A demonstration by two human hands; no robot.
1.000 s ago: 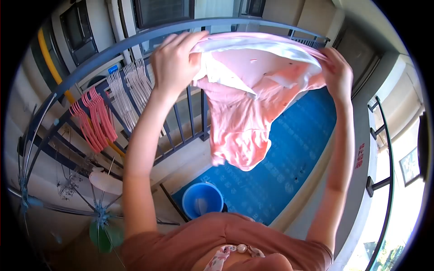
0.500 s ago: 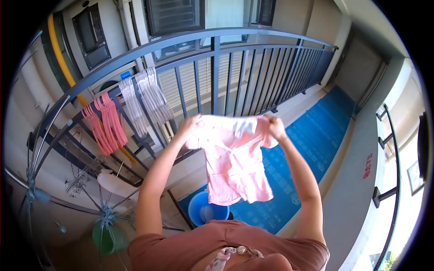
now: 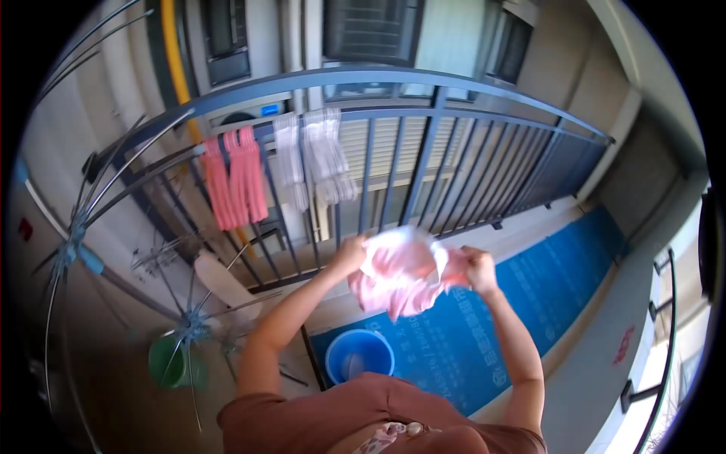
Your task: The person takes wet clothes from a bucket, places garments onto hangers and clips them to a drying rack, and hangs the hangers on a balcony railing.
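Note:
A pink shirt [image 3: 404, 276] with a white inner collar is stretched between my two hands, blurred by motion and bunched up. My left hand [image 3: 350, 256] grips it at one shoulder. Across from it, my right hand [image 3: 479, 270] is closed on the other shoulder or sleeve. Below the shirt stands a blue bucket [image 3: 360, 354] on the floor, near my body. Beyond my left hand, pink hangers [image 3: 236, 178] and white hangers [image 3: 314, 159] hang over the railing.
A dark metal railing [image 3: 439, 98] curves across the front. Blue printed matting [image 3: 529, 303] covers the floor to the right. At left are thin-ribbed drying racks [image 3: 72, 246] and a green bucket [image 3: 175, 362]. A wall ledge with a rail [image 3: 669, 333] runs along the right.
The shirt hung spread and long before; now it is lower in view, folded up and swinging, still held by both hands. My view has turned left, so the hangers appear further right.

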